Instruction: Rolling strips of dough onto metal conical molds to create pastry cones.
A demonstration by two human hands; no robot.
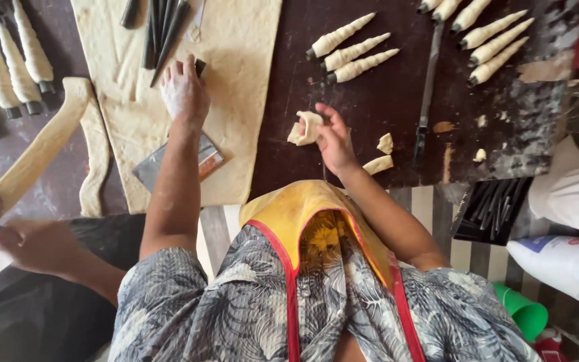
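View from above of a person in a grey leaf-print shirt and a yellow apron (303, 208) with red edging, working at a dark worktop (383, 100) dusted with flour.

The left hand (183, 90) reaches forward onto a large sheet of rolled dough (236, 80). Its grip is closed loosely around the end of one dark metal cone mould (199, 66), beside a loose pile of similar dark moulds (159, 30) lying on the sheet; the pile is too tangled to count. A flat metal scraper (169, 164) lies on the dough just beside the forearm.

The right hand (333, 137) rests on the bare worktop, its grip pinching a small lump of scrap dough (305, 127) between thumb and fingertips. Two more dough scraps (383, 153) lie just to the right of the wrist.

Beyond this hand lie three dough-wrapped cones (353, 48) in a row. At the upper right are six more wrapped cones (490, 37), with a long dark knife (427, 94) lying between the two groups. At the far left, at least four wrapped cones (15, 60) lie on the worktop.

At lower left, another person's two hands (15, 234) hold a long strip of dough (41, 147); a second strip (95, 154) lies beside it.

A black tray (490, 211) of dark moulds sits at the worktop's right edge.
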